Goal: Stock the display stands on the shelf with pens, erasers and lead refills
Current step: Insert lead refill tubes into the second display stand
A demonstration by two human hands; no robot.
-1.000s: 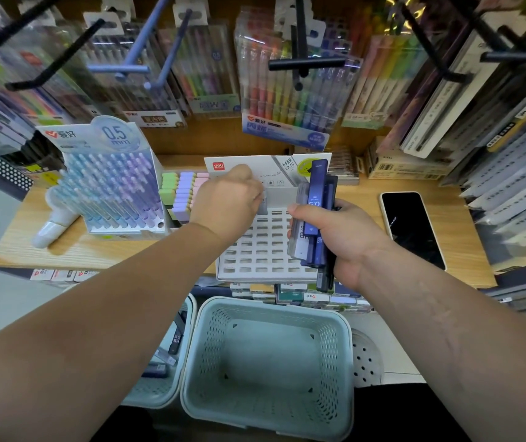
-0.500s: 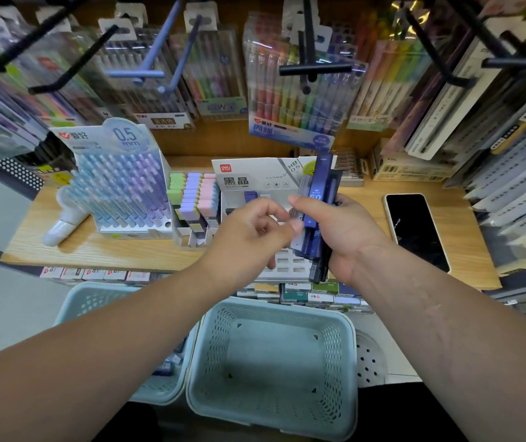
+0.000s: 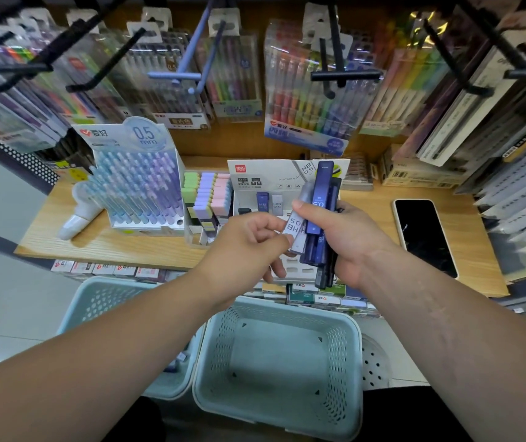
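The right hand (image 3: pixel 355 242) gripped a bundle of lead refill cases (image 3: pixel 320 202) above the front edge of the shelf (image 3: pixel 111 247); the left hand (image 3: pixel 245 242) pinched the grey HB case (image 3: pixel 296 225). Pulling it could loosen the others, dropping them into the basket (image 3: pixel 271 362).

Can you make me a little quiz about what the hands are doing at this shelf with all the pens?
1. True or false: the phone lies on the shelf, to the right of the right hand.
2. Which hand holds the bundle of lead refill cases? A: the left one. B: the right one.
3. Fill in: the left hand pinches a grey case marked HB ___.

Key: 1 true. 2 B. 3 0.5.
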